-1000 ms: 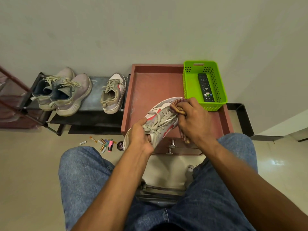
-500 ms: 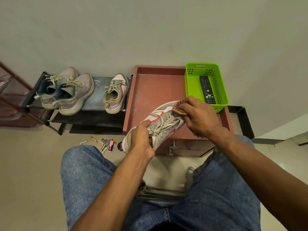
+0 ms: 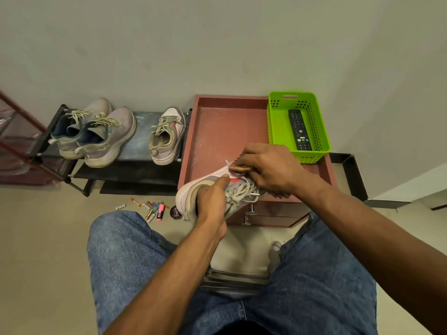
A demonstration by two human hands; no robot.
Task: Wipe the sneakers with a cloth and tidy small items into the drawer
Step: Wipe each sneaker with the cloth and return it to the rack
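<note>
At the far left a red frame (image 3: 14,131) cuts the picture's edge, and just beside it a black shoe rack (image 3: 135,175) stands against the wall. A pair of grey sneakers (image 3: 96,134) lies touching side by side at the rack's left end, a single sneaker (image 3: 168,136) sits at its right end close to the rack's edge, and bare shelf shows between them. On the floor in front of the rack, small items (image 3: 151,209) lie scattered in a loose cluster, with a round tin (image 3: 176,212) just beside them; open floor spreads left of the cluster toward the left knee. The left hand (image 3: 212,204) grips the held sneaker (image 3: 205,187) at its heel, fingers curled into the opening, thumb on the side. That sneaker hangs in the air over the front edge of the red surface (image 3: 217,131), its heel out past the surface's left corner. The right hand (image 3: 271,168) has its fingers closed on a brown cloth (image 3: 239,168), pressing it on the sneaker's toe end. Below, drawer handles (image 3: 249,213) show on the cabinet front. Behind the hands the raised-rim surface is bare to the wall. At its right rear corner a green basket (image 3: 275,122) holds a remote (image 3: 299,130).
</note>
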